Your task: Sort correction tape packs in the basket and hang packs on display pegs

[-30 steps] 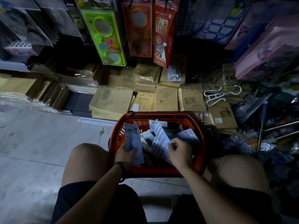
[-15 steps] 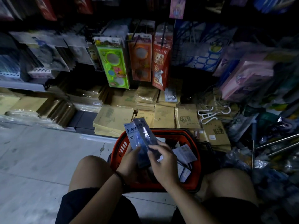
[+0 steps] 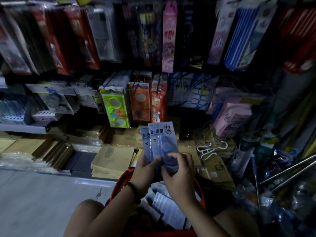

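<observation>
Two pale blue correction tape packs (image 3: 161,140) stand upright and overlapped in front of me, the front one marked 12. My left hand (image 3: 145,170) grips their lower left edge, thumb on the front card. My right hand (image 3: 177,175) is closed on the lower right part of the front pack. Below my hands sits the red basket (image 3: 119,183), between my knees, with several more white and blue packs (image 3: 164,204) lying loose inside. My arms hide much of the basket.
Hanging goods fill the display wall: a green stencil pack (image 3: 115,108), an orange pack (image 3: 139,103), a red pack (image 3: 158,100) and a tall pink pack (image 3: 168,36). Stacked brown notebooks (image 3: 112,159) line the low shelf. White hangers (image 3: 212,149) and metal rods (image 3: 289,171) lie at right.
The view tilted up from the basket to the display wall. Both hands rose out of the basket with the packs, which now stand upright and squared together.
</observation>
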`<control>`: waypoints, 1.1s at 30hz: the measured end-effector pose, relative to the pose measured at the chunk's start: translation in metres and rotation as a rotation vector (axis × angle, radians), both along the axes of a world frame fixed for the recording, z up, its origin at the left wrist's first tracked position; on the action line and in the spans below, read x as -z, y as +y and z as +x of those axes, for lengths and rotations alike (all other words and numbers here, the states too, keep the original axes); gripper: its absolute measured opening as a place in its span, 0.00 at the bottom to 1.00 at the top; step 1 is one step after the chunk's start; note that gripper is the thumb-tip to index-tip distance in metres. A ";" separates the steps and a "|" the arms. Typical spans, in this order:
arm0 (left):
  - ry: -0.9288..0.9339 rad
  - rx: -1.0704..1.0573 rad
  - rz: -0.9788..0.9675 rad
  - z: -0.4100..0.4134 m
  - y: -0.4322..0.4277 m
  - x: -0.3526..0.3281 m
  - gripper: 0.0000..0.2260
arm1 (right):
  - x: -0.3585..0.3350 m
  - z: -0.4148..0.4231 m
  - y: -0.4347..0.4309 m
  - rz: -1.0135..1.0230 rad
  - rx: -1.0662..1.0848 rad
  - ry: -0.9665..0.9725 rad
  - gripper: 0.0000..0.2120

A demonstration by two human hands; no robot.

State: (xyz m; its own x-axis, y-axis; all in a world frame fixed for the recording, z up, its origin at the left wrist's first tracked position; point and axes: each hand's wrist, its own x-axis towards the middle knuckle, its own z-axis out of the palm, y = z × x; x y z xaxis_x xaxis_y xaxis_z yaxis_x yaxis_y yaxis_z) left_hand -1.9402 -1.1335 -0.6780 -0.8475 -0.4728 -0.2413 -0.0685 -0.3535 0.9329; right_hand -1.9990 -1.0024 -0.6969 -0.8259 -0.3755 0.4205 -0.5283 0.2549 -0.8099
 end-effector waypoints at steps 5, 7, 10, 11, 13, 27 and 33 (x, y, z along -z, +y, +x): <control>0.092 0.041 -0.025 -0.038 0.003 -0.058 0.16 | -0.058 -0.042 0.004 -0.036 0.116 0.060 0.30; 0.139 0.101 -0.080 -0.053 0.004 -0.089 0.17 | -0.087 -0.061 0.010 -0.019 0.141 0.131 0.31; 0.190 0.149 -0.177 -0.076 0.006 -0.136 0.18 | -0.130 -0.086 0.021 0.005 0.184 0.242 0.34; 0.213 0.162 -0.205 -0.084 0.008 -0.152 0.19 | -0.145 -0.094 0.026 0.006 0.198 0.267 0.35; 0.258 0.198 -0.248 -0.100 0.014 -0.181 0.20 | -0.172 -0.108 0.034 -0.009 0.235 0.315 0.35; 0.460 0.171 -0.408 -0.207 0.035 -0.345 0.15 | -0.340 -0.239 0.127 -0.025 0.464 0.482 0.36; 0.495 0.170 -0.482 -0.237 0.045 -0.395 0.14 | -0.399 -0.287 0.145 -0.045 0.556 0.504 0.34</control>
State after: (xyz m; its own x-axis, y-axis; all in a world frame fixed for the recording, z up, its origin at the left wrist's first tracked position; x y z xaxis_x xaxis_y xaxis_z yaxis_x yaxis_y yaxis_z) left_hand -2.1768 -1.0884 -0.2827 -0.8751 -0.2810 0.3940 0.3866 0.0839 0.9184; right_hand -2.2864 -0.8572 -0.2983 -0.5919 0.0673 0.8032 -0.6409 0.5649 -0.5197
